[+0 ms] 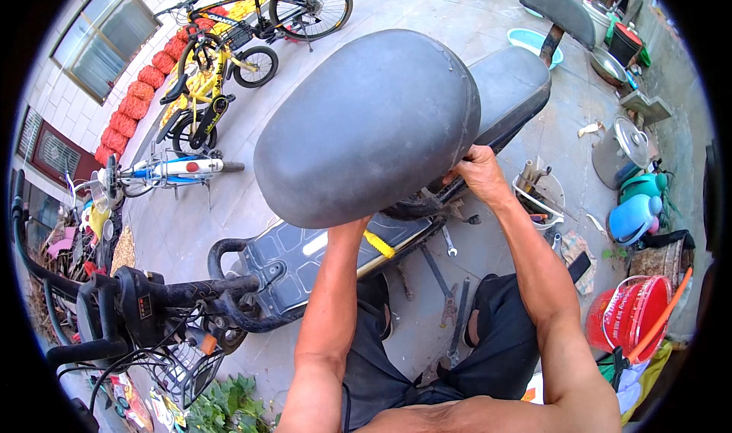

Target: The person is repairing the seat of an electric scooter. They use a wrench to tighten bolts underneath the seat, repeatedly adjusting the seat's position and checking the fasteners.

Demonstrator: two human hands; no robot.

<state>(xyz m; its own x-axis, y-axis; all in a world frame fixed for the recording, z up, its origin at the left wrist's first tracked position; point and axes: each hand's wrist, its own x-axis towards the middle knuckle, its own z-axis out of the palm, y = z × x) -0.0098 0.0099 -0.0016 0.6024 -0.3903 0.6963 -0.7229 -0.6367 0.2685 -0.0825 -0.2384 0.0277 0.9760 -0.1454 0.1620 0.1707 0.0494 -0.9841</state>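
A large dark grey scooter seat (pixel 366 124) is tilted up in front of me, over the rear of an electric scooter (pixel 305 254). My right hand (pixel 479 175) grips the seat's lower right edge, next to the grey rear body (pixel 511 82). My left forearm reaches up to the seat's underside, where the seat hides that hand. A yellow strap (pixel 379 244) lies across the scooter frame beside my left wrist.
Wrenches and pliers (pixel 450 303) lie on the paving between my knees. A white bucket of tools (pixel 536 194), a red bucket (pixel 629 311), a blue jug (pixel 634 218) and a lidded metal pot (pixel 619 152) stand on the right. Yellow bicycles (pixel 221 52) are parked at the far left. The handlebars and wire basket (pixel 183 364) are at the near left.
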